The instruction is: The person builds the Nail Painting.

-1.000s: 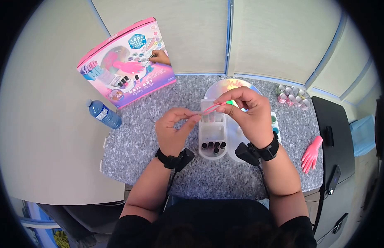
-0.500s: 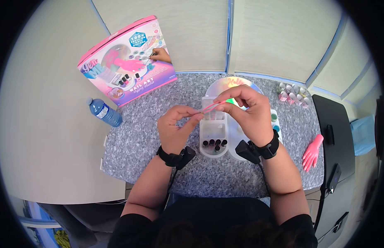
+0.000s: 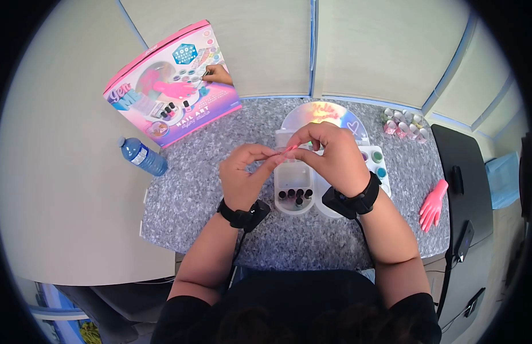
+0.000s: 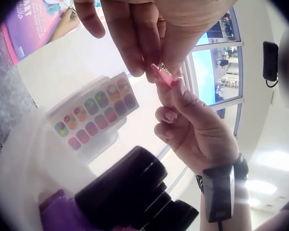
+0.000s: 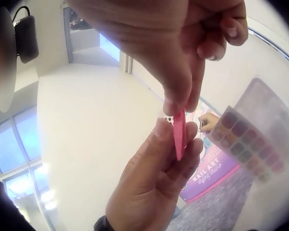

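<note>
Both hands meet above the table in front of my chest. My right hand [image 3: 335, 163] pinches pink tweezers [image 3: 292, 148] between thumb and index finger, and most of their length is hidden by the fingers. At their other end, my left hand [image 3: 243, 172] pinches a small dotted piece [image 4: 164, 68] between thumb and fingertips. In the left wrist view, the pink tips lie right against that piece. Behind the hands stands a sheet of colourful nail stickers [image 4: 96, 113], upright in a white tray [image 3: 294, 212] that also holds several black-capped nail polish bottles [image 3: 299, 202].
A shiny round-topped panel [image 3: 323, 110] rises behind the tray, with a palette of coloured pots [image 3: 377, 156] beside it. Farther right are a pink model hand [image 3: 433, 206] and several small clear containers [image 3: 406, 126]. A nail art box [image 3: 174, 86] and water bottle [image 3: 143, 156] stand left.
My right hand has moved left toward my left hand, so the fingertips now nearly meet. Less of the pink tweezers shows between them. My left hand keeps almost the same place.
</note>
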### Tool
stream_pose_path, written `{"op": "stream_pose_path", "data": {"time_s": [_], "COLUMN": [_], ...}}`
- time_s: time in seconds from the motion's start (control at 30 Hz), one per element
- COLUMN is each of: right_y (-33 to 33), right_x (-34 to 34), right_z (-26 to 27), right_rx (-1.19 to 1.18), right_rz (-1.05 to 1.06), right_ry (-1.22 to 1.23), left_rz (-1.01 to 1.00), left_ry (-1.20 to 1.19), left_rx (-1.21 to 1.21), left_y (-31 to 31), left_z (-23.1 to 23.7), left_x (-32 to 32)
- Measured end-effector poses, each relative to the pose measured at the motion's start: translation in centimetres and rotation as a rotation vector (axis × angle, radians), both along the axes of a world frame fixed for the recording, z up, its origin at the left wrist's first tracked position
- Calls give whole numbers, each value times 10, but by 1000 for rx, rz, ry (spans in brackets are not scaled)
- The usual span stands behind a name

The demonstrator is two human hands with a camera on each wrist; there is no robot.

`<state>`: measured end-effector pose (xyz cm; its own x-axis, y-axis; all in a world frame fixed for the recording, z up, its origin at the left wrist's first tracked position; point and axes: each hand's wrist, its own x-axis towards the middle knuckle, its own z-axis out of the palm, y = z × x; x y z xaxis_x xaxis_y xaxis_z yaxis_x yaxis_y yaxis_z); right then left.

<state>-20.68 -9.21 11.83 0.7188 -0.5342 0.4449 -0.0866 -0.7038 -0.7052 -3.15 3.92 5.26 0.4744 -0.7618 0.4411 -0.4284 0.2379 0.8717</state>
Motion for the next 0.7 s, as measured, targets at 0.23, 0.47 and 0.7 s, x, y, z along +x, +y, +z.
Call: {"op": "stream_pose_path", "data": {"time_s": [0.23, 0.47, 0.7], "right_y": [-26, -39, -34], "right_x": [-13, -12, -1], "right_z": [-6, -27, -50], "right_rx": [-114, -118, -233], "right_rz": [-13, -133, -204], "right_ry": [158, 317, 372], "left_rz": [-81, -77, -77], "left_ry": [70, 12, 11], "left_rx": [-73, -33, -22], "left_y": [-5, -7, -9], "left_z": [3, -2, -3], "left_x": [-3, 2, 2]}}
